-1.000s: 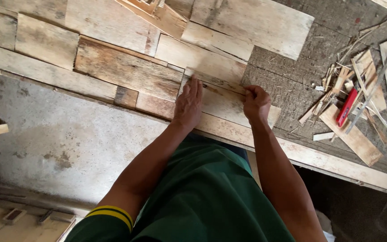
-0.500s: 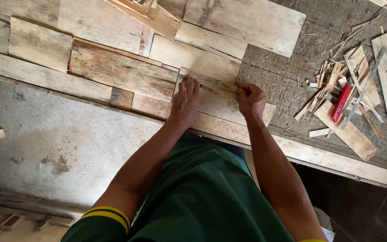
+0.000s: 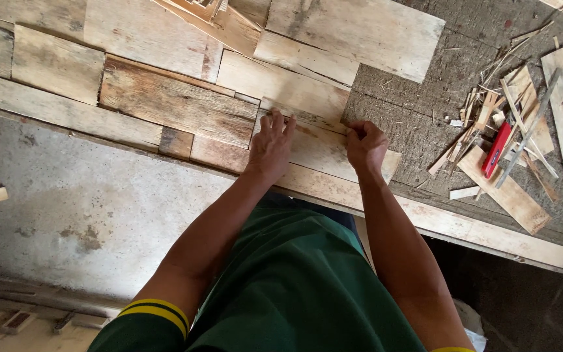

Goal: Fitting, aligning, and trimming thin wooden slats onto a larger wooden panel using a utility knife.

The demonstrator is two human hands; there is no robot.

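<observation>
Already most weathered wooden boards lie fitted; both hands (left hand flat, right hand pinching) seat the pale wooden slat; bare backing remains.

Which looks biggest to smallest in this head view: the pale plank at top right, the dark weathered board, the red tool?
1. Pale plank, though the frame cuts it off.
2. Dark weathered board, nearly alike.
3. Red tool, clearly smallest.

Not much moved: the right hand has curled tighter at the end of the thin strip, and the left hand slid slightly up, fingertips now over the strip.
</observation>
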